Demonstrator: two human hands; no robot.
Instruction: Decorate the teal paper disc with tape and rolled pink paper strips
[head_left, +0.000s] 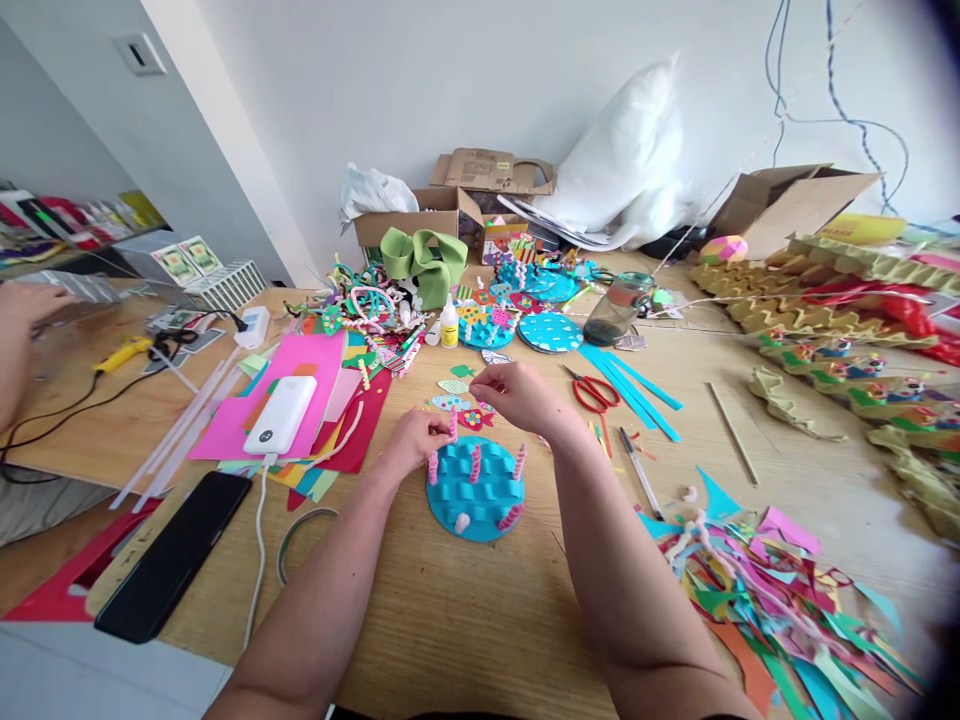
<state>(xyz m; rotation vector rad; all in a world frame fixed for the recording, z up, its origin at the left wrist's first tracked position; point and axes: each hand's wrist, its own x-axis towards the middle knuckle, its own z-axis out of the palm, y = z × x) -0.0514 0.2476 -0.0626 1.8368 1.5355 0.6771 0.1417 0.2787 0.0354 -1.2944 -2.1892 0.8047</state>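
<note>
A round blue paper disc [480, 515] with wavy raised strips lies on the table in front of me. Several pink twisted pipe cleaners stand on it, one of them near the middle [475, 463]. At the disc's back left edge, my left hand [416, 440] is closed, its fingertips pinching a pink coiled pipe cleaner [453, 422]. My right hand [516, 395] hovers just behind the disc, thumb and fingers pressed together; whatever they hold is too small to make out. Beneath and beside it lie paper fish, among them a red one [475, 419] and a light blue one [448, 403].
Red scissors [596, 392], blue paper strips [634, 385] and a pen [640, 470] lie to the right. A glue bottle [449, 326] stands behind the fish. Paper scraps [787, 610] heap at front right. A power bank [281, 415] and phone [172, 555] lie left; another person's hand [34, 300] is beyond.
</note>
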